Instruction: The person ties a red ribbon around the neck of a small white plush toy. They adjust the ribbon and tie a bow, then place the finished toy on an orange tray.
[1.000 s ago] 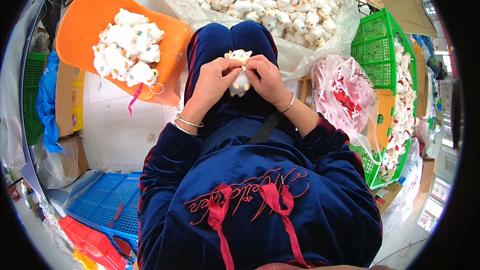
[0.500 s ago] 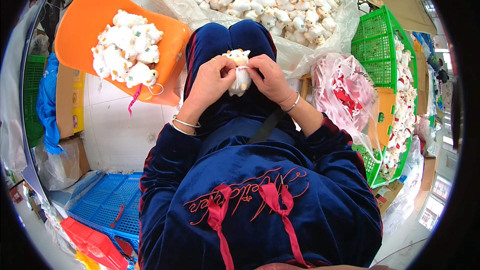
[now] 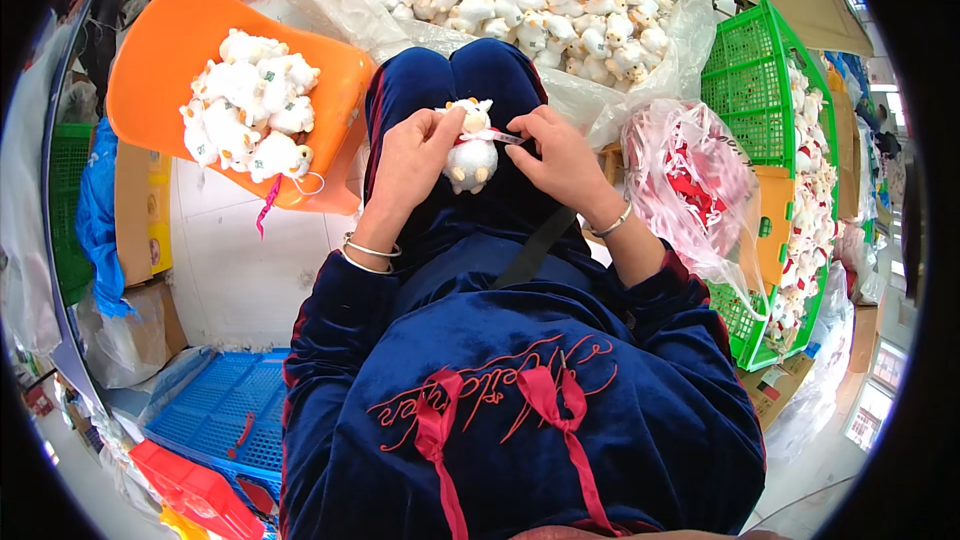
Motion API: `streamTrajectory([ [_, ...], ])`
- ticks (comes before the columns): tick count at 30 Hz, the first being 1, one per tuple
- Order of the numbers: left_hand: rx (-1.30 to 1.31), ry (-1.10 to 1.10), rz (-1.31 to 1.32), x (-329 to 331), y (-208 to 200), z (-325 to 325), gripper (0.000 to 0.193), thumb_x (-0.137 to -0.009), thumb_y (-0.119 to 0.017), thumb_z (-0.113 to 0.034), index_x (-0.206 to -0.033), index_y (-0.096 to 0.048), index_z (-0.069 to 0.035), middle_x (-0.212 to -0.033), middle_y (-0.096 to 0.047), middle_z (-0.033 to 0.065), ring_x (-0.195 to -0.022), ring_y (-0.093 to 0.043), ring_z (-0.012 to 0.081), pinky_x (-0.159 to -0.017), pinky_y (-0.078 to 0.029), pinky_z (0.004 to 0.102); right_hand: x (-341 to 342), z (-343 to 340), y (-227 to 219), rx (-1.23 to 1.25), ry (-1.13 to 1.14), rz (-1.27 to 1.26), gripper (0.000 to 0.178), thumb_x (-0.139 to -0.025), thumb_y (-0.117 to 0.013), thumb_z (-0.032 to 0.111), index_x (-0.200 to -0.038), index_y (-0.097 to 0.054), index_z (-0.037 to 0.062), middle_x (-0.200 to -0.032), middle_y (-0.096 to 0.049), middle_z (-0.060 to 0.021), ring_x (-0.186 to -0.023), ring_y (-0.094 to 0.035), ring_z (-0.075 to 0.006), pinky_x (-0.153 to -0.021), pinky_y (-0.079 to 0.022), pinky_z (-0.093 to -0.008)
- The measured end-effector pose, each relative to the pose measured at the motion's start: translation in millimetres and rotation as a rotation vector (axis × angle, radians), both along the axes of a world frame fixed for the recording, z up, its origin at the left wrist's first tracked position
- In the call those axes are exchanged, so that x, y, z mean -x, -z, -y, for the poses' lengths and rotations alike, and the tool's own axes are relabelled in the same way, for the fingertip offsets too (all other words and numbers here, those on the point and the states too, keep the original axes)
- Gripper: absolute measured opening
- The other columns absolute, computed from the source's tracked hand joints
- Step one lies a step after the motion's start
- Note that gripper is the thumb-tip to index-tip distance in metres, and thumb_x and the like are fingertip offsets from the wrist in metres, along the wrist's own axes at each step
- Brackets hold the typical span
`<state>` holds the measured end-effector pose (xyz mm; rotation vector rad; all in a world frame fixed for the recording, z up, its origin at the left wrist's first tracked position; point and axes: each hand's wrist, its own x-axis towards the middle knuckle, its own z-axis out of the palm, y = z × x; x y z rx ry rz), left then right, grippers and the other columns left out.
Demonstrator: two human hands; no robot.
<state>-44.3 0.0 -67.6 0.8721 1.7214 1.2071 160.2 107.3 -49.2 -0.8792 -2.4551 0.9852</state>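
A small white plush animal [image 3: 471,162] with tan patches on its head sits upright over my lap. My left hand [image 3: 421,152] is closed on its left side, thumb and fingers at the head and neck. From the neck a narrow whitish strip [image 3: 507,138] stretches to the right, with a bit of red beside it at the neck. My right hand [image 3: 562,162] pinches the free end of this strip between thumb and forefinger, apart from the toy's body.
An orange chair [image 3: 150,70] at left bears a heap of white plush toys [image 3: 250,105]. Ahead lies a large clear plastic bag [image 3: 330,0] full of similar toys. At right are a plastic bag with red pieces [image 3: 690,175] and a green crate [image 3: 740,65]; a blue crate [image 3: 220,405] stands lower left.
My right hand has moved right, away from the toy's neck, drawing the strip out straight. The toy's body shows more fully, and red now shows at its neck.
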Motion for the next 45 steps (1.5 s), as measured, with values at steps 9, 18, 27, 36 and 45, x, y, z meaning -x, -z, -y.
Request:
streamTrajectory([
  [9,-0.113,-0.046,0.014,-14.2,7.2,6.7,0.018,-0.096,-0.069,-0.015,-0.1,-0.071,0.002,-0.085,-0.072,0.0041,-0.075,-0.064,0.007,-0.069,-0.053,0.0261,13.0,-18.2,11.0,-0.123,0.041,-0.158,0.005,-0.09,-0.068,0.002,-0.095,-0.067,0.0027,-0.095,-0.063,-0.01,-0.08,-0.063,-0.0272,-0.071,-0.051,-0.0371],
  [18,-0.034,0.041,-0.136,-12.7,4.1,17.4,0.017,-0.093,-0.072,-0.017,-0.093,-0.066,-0.001,-0.08,-0.067,0.0022,-0.072,-0.061,0.0066,-0.068,-0.051,0.0263,8.8,12.3,0.1,0.205,-0.238,-0.312,0.01,-0.086,-0.062,-0.006,-0.092,-0.061,0.0024,-0.088,-0.065,-0.0107,-0.078,-0.065,-0.0227,-0.07,-0.053,-0.0318],
  [27,-0.017,0.175,-0.42,-2.6,-8.6,23.4,0.026,-0.091,-0.078,-0.022,-0.096,-0.069,0.001,-0.083,-0.07,0.0069,-0.076,-0.065,0.0136,-0.072,-0.052,0.0288,13.4,27.4,14.8,0.653,0.07,-0.307,0.015,-0.101,-0.062,0.012,-0.107,-0.059,-0.0019,-0.08,-0.07,-0.0103,-0.069,-0.067,-0.0141,-0.066,-0.054,-0.0302],
  [36,-0.047,-0.093,-0.311,5.8,-41.8,15.3,0.019,-0.099,-0.069,-0.016,-0.104,-0.074,0.003,-0.082,-0.071,0.0004,-0.07,-0.06,0.0055,-0.065,-0.049,0.0232,26.0,20.1,3.8,0.598,0.097,-0.055,0.019,-0.1,-0.067,0.015,-0.107,-0.061,-0.0019,-0.073,-0.067,-0.004,-0.063,-0.064,-0.0089,-0.058,-0.05,-0.025],
  [45,0.053,-0.004,0.015,-1.2,-25.3,13.9,0.02,-0.1,-0.065,-0.011,-0.114,-0.068,0.003,-0.086,-0.073,0.0045,-0.066,-0.069,0.0071,-0.053,-0.049,0.0203,28.0,21.0,5.6,0.429,0.084,-0.03,0.022,-0.094,-0.071,0.02,-0.1,-0.065,-0.0006,-0.07,-0.067,-0.008,-0.061,-0.066,-0.0159,-0.058,-0.05,-0.0313],
])
